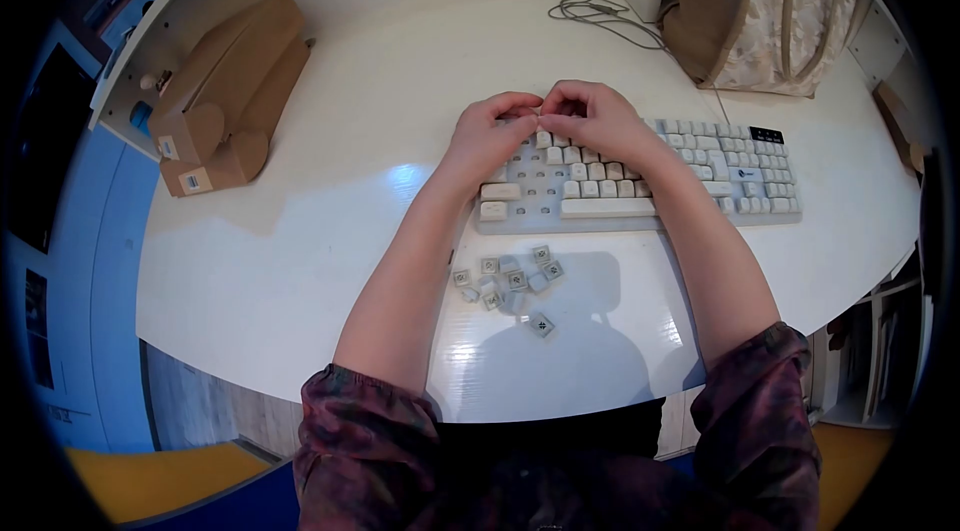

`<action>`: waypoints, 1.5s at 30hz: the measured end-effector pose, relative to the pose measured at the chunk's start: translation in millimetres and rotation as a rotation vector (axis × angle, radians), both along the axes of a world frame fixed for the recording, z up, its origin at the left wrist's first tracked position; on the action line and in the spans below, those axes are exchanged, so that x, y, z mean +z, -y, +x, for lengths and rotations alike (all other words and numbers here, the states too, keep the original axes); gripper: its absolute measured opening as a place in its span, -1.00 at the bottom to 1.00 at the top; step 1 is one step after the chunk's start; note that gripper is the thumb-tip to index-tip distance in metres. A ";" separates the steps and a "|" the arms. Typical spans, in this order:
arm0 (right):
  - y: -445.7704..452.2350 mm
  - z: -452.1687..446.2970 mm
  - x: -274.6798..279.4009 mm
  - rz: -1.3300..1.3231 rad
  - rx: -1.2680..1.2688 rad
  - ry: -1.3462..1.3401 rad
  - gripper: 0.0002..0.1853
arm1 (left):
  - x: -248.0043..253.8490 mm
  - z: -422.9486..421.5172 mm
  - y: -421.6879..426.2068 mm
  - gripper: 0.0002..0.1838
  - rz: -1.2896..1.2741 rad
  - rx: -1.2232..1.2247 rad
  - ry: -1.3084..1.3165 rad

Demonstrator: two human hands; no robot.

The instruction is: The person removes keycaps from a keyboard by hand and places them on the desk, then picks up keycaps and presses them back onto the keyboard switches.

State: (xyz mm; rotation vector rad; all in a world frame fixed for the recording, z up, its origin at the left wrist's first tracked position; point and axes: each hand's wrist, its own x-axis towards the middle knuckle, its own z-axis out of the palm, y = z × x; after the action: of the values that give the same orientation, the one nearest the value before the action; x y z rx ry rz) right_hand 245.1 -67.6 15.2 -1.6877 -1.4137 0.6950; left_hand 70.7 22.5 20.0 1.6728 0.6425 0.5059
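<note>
A white keyboard [610,211] lies on the desk, with several bare key sockets showing on its left side. Over its upper left part, my left hand [492,136] and my right hand [592,121] meet with fingertips close together. Both hands are closed in a pinch; whatever sits between the fingertips is too small and covered to make out. In front of the keyboard lies a loose group of keycaps [517,281], several of them turned underside up. One keycap [541,325] rests nearer the desk's front edge.
Brown cardboard boxes [225,96] stand at the desk's left side. At the back right is a brown and cream bag [765,21], with a coiled grey cable [600,11] beside it. The white desk [330,231] has a curved front edge.
</note>
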 end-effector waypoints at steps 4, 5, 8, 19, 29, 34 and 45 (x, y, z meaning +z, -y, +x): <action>2.2 -2.9 6.0 0.016 0.053 -0.063 -0.88 | -4.2 2.0 -1.5 -0.61 -0.040 0.024 0.041; 2.2 -3.7 6.5 0.013 0.041 -0.057 -0.88 | -5.3 2.3 -2.2 -0.61 -0.038 0.030 0.033; 2.1 -4.9 7.4 0.001 0.012 -0.041 -0.89 | -4.9 2.4 -1.6 -0.62 -0.020 0.038 0.017; -0.1 0.5 2.6 -0.001 0.049 -0.107 -0.81 | 4.3 -0.4 4.1 -0.61 -0.004 -0.006 -0.002; 3.5 -3.8 6.3 0.004 -0.013 -0.031 -0.77 | -2.8 1.0 1.7 -0.64 0.031 0.019 0.026; 3.1 -3.0 6.6 0.045 -0.006 -0.076 -0.76 | -5.0 3.1 -6.3 -0.64 -0.027 0.020 -0.024; 3.3 -3.2 6.5 0.016 -0.023 -0.096 -0.76 | -9.7 3.7 -6.8 -0.63 0.023 0.024 -0.039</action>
State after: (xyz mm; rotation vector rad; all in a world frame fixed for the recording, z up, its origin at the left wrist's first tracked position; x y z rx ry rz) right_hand 241.9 -70.8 21.7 -1.6337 -1.3272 0.7400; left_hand 74.4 29.3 10.3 1.7019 0.6881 0.5010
